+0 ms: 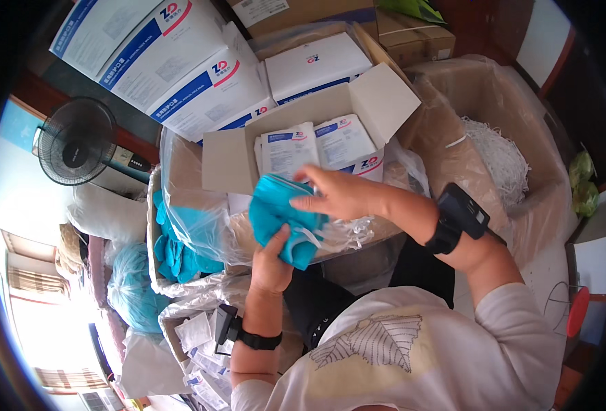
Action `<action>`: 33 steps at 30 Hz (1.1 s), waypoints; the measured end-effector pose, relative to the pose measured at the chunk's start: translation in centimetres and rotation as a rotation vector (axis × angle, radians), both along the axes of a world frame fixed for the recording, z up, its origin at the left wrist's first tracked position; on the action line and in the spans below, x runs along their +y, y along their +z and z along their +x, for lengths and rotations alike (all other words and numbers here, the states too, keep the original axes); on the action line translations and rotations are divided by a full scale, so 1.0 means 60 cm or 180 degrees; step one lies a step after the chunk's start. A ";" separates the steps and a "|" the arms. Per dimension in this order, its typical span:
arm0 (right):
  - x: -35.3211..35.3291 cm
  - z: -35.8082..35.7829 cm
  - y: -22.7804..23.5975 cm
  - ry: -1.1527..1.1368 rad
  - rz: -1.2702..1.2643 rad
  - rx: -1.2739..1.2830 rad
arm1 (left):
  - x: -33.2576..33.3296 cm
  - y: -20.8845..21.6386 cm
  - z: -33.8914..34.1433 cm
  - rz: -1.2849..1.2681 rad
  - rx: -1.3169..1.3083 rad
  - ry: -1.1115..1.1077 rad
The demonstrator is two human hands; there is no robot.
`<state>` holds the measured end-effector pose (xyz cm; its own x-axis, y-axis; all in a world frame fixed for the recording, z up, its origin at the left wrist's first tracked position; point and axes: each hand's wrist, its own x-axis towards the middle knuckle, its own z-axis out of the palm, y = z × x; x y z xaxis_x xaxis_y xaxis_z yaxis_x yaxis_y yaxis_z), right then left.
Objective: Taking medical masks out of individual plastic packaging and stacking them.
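One bundle of soft teal sheets [265, 205] was in front of an open white cardboard carton [229, 161] holding flat white-and-blue packets [288, 151]. The left hand [273, 267] grasped the bundle's lower edge; the right hand [342, 194] curled over its upper right, whether gripping could not be told.

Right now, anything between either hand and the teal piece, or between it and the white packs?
Left hand: nothing, it holds the teal piece. Right hand: nothing visible, it's over the upper part. Toward the white packs: the near wall of the open box stands between.
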<state>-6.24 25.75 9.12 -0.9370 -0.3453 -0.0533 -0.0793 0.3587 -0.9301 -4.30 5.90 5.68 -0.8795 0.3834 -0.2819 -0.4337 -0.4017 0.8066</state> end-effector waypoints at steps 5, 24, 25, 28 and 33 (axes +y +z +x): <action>0.008 0.056 -0.014 -0.0903 0.0044 0.2076 | -0.013 -0.011 -0.001 0.0643 0.0100 0.0486; -0.117 0.130 -0.102 -0.1120 -0.2087 -0.0195 | 0.054 -0.101 0.084 0.0509 0.0027 0.1246; -0.117 0.131 -0.113 -0.1266 -0.1877 0.0067 | 0.056 -0.105 0.086 0.0624 -0.0031 0.1139; -0.116 0.126 -0.144 -0.1532 -0.1320 0.0634 | 0.061 -0.109 0.089 0.0886 -0.0159 0.0827; -0.055 0.122 -0.154 -0.1255 -0.0290 0.1341 | 0.014 -0.119 0.084 -0.0142 0.0485 0.0890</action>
<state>1.08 22.48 -0.09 -0.9296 0.0480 0.3654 -0.3258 0.3561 -0.8758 0.75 6.72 -1.45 -0.9824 0.1111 -0.1499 -0.1842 -0.4510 0.8733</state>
